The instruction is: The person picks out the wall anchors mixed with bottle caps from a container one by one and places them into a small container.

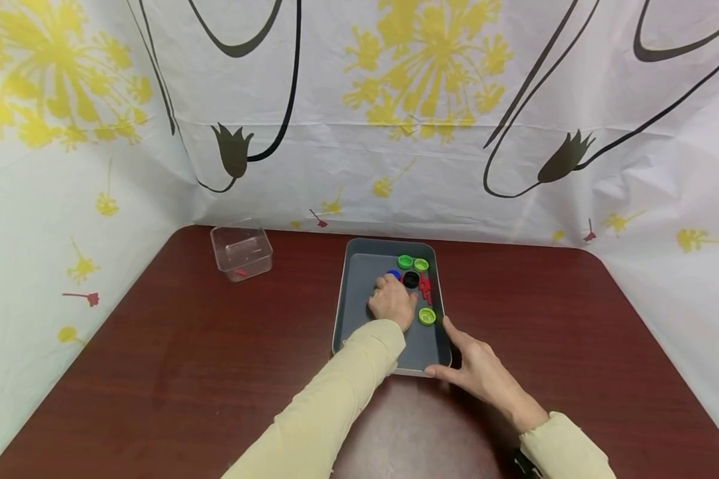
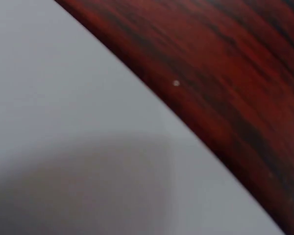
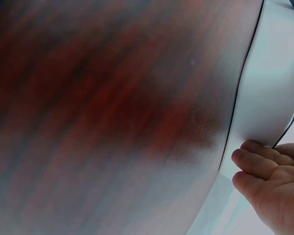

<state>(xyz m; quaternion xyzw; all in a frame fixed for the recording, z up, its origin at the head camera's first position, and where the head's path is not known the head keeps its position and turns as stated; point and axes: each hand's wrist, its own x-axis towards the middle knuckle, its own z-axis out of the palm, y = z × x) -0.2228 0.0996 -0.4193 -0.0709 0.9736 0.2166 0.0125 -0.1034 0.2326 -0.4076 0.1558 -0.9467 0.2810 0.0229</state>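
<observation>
In the head view my left hand (image 1: 393,303) is inside the grey rectangular tray (image 1: 359,299), knuckles up. Its fingertips are at a blue bottle cap (image 1: 393,273), partly covered by the hand; whether they pinch it is hidden. Beside that hand lie a black cap (image 1: 411,279), red plastic pieces (image 1: 425,287) and a yellow-green cap (image 1: 427,316). A green cap (image 1: 405,261) and another yellow-green cap (image 1: 421,265) sit farther back. My right hand (image 1: 482,366) holds the tray's near right corner, thumb on the near side, fingers along the right wall (image 3: 269,88).
A clear plastic box (image 1: 242,253) with a small red piece inside stands at the table's back left. The tray rests on the dark red wooden table (image 1: 245,346). A patterned white sheet (image 1: 335,166) hangs behind the table.
</observation>
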